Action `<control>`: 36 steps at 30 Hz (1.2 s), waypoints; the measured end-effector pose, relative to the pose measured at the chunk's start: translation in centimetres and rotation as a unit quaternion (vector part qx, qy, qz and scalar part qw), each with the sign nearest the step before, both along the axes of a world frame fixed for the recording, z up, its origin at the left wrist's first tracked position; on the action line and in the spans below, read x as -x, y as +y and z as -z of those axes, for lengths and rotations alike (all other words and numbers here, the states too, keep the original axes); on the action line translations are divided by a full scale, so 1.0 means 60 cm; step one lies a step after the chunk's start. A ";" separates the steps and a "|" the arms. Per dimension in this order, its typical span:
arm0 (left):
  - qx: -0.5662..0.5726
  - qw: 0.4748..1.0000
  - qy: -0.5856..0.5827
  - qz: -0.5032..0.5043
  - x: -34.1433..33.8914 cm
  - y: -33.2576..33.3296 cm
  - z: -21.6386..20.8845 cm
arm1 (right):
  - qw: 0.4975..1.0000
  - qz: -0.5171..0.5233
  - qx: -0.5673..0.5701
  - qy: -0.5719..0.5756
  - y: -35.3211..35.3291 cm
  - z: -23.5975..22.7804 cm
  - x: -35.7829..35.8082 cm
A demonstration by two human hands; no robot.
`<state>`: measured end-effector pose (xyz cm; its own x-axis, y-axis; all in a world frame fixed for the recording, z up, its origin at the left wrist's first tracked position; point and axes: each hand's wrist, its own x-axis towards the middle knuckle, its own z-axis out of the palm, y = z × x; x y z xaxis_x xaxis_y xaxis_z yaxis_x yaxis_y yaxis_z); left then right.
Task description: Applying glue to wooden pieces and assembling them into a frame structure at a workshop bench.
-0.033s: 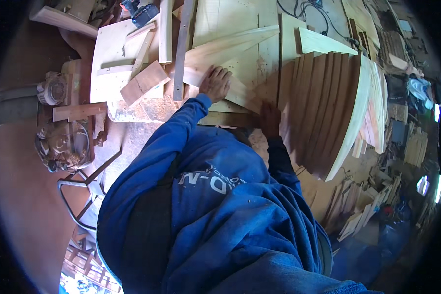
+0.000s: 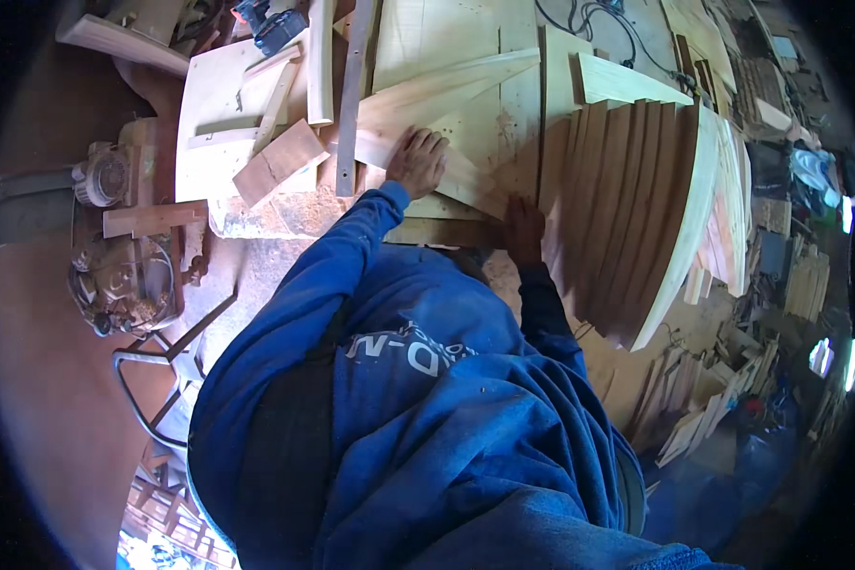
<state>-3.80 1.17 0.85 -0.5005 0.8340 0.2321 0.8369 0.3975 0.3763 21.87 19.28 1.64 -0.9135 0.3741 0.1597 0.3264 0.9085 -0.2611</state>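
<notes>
The wooden counter [image 2: 220, 220] carried sawdust [image 2: 290, 216] along its near left edge. On its left side lay a brown block [image 2: 280, 163], pale strips [image 2: 277, 100] and a narrow dark bar [image 2: 354, 85] with holes. A curved pale board [image 2: 456, 81] spanned its middle; black cables [image 2: 594, 21] lay loosely coiled toward the far right.

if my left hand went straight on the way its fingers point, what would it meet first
Your left hand would probably meet the pale, tapered wooden piece slanting toward the picture's upper right, just ahead. Depth is unclear here, so the hand might pass over that piece instead.
</notes>
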 end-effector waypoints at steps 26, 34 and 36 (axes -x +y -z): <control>-0.048 0.994 -0.007 -0.102 0.045 0.056 0.018 | 0.990 -0.140 -0.002 -0.007 -0.011 0.001 0.132; -0.075 0.982 -0.036 -0.173 0.044 0.089 0.004 | 0.979 -0.186 0.075 -0.026 0.008 -0.025 0.152; -0.052 0.982 -0.045 -0.174 0.049 0.088 0.007 | 0.978 -0.179 0.096 -0.040 0.006 -0.029 0.159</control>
<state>-6.75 6.42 0.44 -0.7741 0.5823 0.2486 0.6179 0.6092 0.4971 12.33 19.66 3.41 -0.9982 0.0446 0.0406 0.0232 0.9053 -0.4241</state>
